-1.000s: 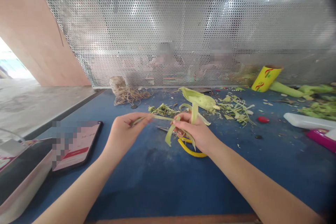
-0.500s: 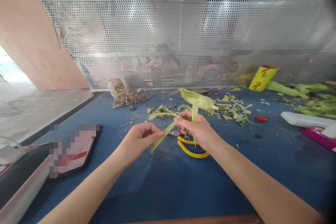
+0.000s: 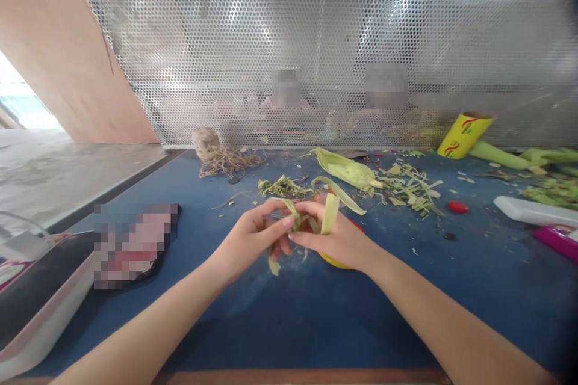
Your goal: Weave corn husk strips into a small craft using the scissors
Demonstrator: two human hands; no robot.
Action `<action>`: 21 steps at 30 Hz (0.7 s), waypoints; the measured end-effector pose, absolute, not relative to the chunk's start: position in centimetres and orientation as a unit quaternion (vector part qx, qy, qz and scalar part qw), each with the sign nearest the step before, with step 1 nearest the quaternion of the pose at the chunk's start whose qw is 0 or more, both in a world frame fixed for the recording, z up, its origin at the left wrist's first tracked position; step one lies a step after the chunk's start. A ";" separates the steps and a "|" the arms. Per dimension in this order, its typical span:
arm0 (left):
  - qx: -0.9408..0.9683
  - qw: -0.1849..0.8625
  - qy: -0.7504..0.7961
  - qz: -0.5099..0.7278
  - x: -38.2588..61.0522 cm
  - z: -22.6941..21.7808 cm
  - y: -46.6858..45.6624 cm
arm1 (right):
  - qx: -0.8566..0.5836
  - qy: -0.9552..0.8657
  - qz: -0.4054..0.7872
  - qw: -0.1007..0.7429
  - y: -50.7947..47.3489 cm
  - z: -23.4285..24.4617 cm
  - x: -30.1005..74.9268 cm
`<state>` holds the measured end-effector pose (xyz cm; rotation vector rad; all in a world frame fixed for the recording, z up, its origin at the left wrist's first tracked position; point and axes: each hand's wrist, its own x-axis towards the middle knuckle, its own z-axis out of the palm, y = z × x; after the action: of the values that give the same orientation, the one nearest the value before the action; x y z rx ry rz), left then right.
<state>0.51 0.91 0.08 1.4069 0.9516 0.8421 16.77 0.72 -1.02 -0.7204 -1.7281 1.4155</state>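
On our side of the cupped husk [image 3: 345,171], our left hand [image 3: 257,234] and right hand [image 3: 341,237] both pinch green strips [image 3: 330,213].

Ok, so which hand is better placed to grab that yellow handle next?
Probably your right hand: the yellow handle peeks out along its lower edge, while your left hand is farther off. Both are busy with leaf strips, though.

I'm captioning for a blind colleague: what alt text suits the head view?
A person's left hand and right hand hold pale green strips above a blue table. Beyond are a green husk, shredded scraps, string and a perforated screen.
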 end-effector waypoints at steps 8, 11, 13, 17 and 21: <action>0.606 0.524 0.426 0.420 -0.2 1.0 1.2 | -0.400 -0.743 0.358 0.401 1.9 -0.9 17.9; 0.621 0.508 0.437 0.407 0.0 0.9 1.0 | -0.402 -0.786 0.246 0.400 1.9 -0.8 18.0; 0.632 0.508 0.441 0.384 0.1 0.7 1.0 | -0.384 -0.797 0.235 0.403 1.7 -0.9 17.8; 0.658 0.468 0.481 0.342 0.1 0.3 0.9 | -0.374 -0.796 0.248 0.405 1.4 -1.2 17.3; 0.686 0.392 0.509 0.342 0.0 0.6 0.8 | -0.400 -0.789 0.251 0.393 1.3 -0.7 17.7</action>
<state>-0.03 0.75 0.63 1.7429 1.2918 0.8673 17.68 1.34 -0.70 -1.0147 -2.0040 0.6361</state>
